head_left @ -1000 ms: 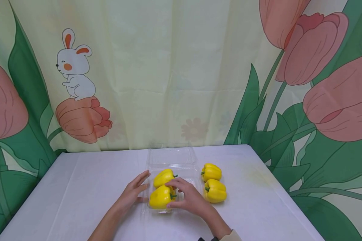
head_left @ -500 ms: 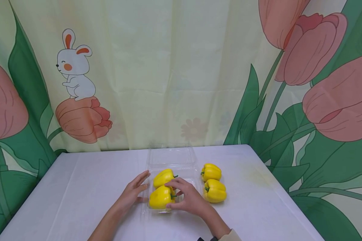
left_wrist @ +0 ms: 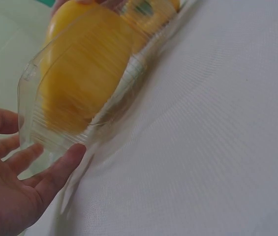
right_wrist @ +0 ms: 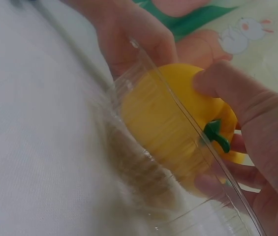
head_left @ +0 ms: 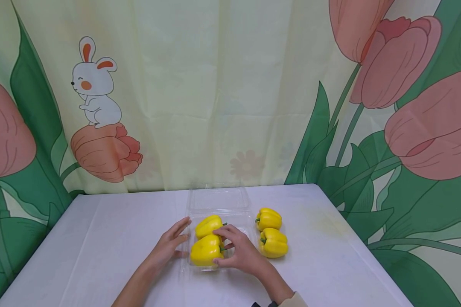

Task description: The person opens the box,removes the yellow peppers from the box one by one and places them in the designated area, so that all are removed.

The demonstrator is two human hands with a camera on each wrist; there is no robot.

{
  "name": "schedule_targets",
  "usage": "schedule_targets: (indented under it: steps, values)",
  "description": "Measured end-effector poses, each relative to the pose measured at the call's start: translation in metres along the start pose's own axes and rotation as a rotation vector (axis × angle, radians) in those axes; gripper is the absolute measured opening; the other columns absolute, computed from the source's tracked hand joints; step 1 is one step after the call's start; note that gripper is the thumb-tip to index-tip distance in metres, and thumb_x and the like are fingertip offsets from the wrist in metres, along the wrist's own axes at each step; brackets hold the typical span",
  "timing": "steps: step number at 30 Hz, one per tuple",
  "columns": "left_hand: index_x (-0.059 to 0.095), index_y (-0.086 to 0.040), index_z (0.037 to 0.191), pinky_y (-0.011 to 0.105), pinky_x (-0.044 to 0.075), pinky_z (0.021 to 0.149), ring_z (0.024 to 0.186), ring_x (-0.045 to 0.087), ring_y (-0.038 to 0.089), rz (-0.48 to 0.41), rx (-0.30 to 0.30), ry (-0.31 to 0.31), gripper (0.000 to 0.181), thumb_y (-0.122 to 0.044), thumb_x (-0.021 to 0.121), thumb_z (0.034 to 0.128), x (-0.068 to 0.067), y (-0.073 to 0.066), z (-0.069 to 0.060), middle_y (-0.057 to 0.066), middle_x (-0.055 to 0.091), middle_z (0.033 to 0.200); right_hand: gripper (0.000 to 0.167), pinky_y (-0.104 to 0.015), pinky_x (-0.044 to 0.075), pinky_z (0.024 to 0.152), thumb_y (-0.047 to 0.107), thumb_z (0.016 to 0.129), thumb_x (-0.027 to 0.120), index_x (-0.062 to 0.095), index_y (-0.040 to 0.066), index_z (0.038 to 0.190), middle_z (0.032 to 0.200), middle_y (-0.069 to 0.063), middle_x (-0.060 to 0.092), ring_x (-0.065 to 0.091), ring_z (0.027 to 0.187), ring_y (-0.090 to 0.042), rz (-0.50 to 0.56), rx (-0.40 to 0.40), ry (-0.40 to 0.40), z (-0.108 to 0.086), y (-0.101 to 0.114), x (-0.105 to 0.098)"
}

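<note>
A yellow bell pepper (head_left: 206,250) with a green stem lies at the near left of an open clear plastic clamshell container (head_left: 240,221). My right hand (head_left: 240,251) holds this pepper at its stem end, the thumb on the near side and curled fingers beyond. In the right wrist view the thumb presses the pepper (right_wrist: 153,105) above the container's rim. Behind it, inside the container, lies a second yellow bell pepper (head_left: 208,226). My left hand (head_left: 167,246) rests against the container's left side; in the left wrist view its fairly straight fingers (left_wrist: 62,167) touch the clear wall.
Two more yellow bell peppers, a far one (head_left: 269,219) and a near one (head_left: 274,243), lie on the white-covered table (head_left: 330,264) right of the container. The container's clear lid (head_left: 218,198) lies folded back toward the printed curtain (head_left: 184,128).
My right hand and the near pepper in the container have shifted very slightly, up and to the right. My left hand stays at the container's side.
</note>
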State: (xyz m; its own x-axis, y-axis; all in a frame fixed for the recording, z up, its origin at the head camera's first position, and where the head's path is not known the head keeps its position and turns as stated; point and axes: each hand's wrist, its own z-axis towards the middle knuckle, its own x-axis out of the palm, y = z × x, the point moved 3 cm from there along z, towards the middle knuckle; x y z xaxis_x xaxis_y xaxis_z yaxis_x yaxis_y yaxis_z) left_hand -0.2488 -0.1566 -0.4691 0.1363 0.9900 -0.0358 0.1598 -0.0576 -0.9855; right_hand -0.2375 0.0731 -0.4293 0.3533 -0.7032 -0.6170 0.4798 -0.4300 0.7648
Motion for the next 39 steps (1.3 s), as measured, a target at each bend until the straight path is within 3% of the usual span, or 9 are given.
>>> schedule_targets:
  steps: [7, 13, 27, 39]
  values:
    - [0.032, -0.022, 0.151, 0.043, 0.059, 0.08, 0.142, 0.03, 0.041, 0.0, 0.0, 0.01, 0.054, -0.014, 0.048, 0.0993, 0.002, -0.005, -0.005, 0.008, 0.027, 0.16, 0.061, -0.026, 0.057, 0.084, 0.031, 0.078, 0.079, 0.056, 0.016, 0.132, 0.124, 0.002, 0.053, 0.055, 0.103, -0.011, 0.029, 0.004, -0.009, -0.002, 0.003, -0.002]
    - [0.031, -0.021, 0.151, 0.041, 0.059, 0.08, 0.142, 0.03, 0.041, 0.001, -0.001, 0.009, 0.055, -0.014, 0.047, 0.0994, 0.002, -0.004, -0.004, 0.008, 0.026, 0.16, 0.06, -0.02, 0.056, 0.083, 0.032, 0.078, 0.079, 0.057, 0.015, 0.131, 0.125, 0.002, 0.053, 0.055, 0.103, -0.009, 0.023, -0.011, -0.022, -0.002, 0.002, -0.003]
    - [0.034, -0.023, 0.15, 0.041, 0.059, 0.079, 0.142, 0.031, 0.038, -0.004, -0.005, -0.009, 0.054, -0.015, 0.05, 0.0987, 0.001, 0.0, 0.0, 0.004, 0.031, 0.159, 0.056, -0.025, 0.057, 0.082, 0.03, 0.077, 0.079, 0.058, 0.019, 0.129, 0.124, 0.003, 0.054, 0.057, 0.101, -0.01, 0.029, -0.023, -0.06, -0.004, 0.003, -0.007]
    - [0.034, -0.021, 0.15, 0.042, 0.059, 0.079, 0.139, 0.035, 0.04, -0.004, 0.016, 0.004, 0.054, -0.015, 0.05, 0.0991, 0.002, -0.003, -0.004, 0.007, 0.03, 0.159, 0.056, -0.024, 0.058, 0.081, 0.026, 0.077, 0.078, 0.057, 0.025, 0.129, 0.122, 0.005, 0.055, 0.059, 0.103, -0.011, 0.036, -0.043, -0.13, -0.006, 0.001, -0.011]
